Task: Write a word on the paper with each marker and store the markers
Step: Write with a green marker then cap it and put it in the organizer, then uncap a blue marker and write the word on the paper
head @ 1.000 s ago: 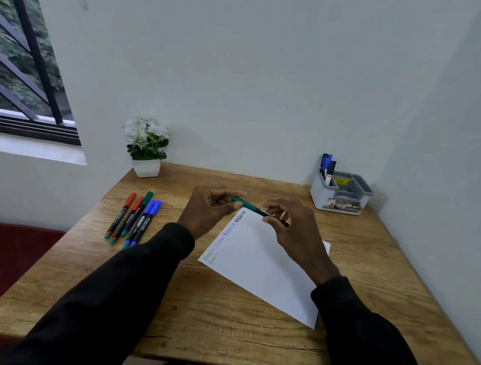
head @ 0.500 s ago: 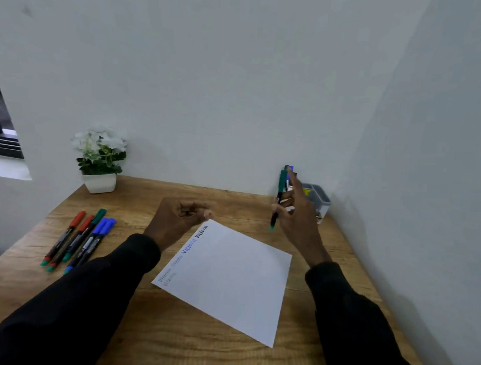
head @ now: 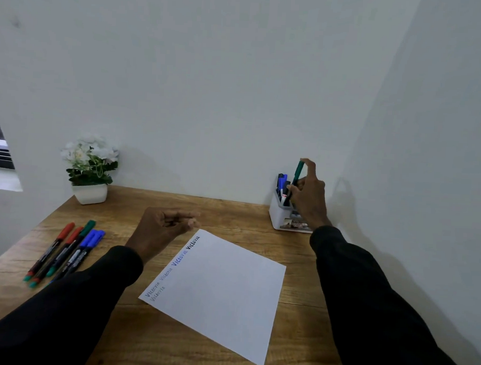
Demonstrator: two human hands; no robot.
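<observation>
Pinching a green marker (head: 297, 173) between thumb and fingers, the right hand (head: 309, 197) holds it almost upright. The marker's lower end sits at the rim of the white organizer (head: 277, 217) just under the hand, and I cannot tell whether the tip is inside. Blue and dark markers (head: 282, 182) stand in that compartment, just left of the hand. The left hand (head: 163, 228) hovers over the tabletop (head: 232, 209) with fingers loosely curled, holding nothing. The paper (head: 223, 297) lies just beside it, nearer the person, with words written along the sheet's left edge. Left of that hand, five capped markers (head: 65, 253) lie side by side. A potted white plant (head: 90, 173) stands beyond them.
</observation>
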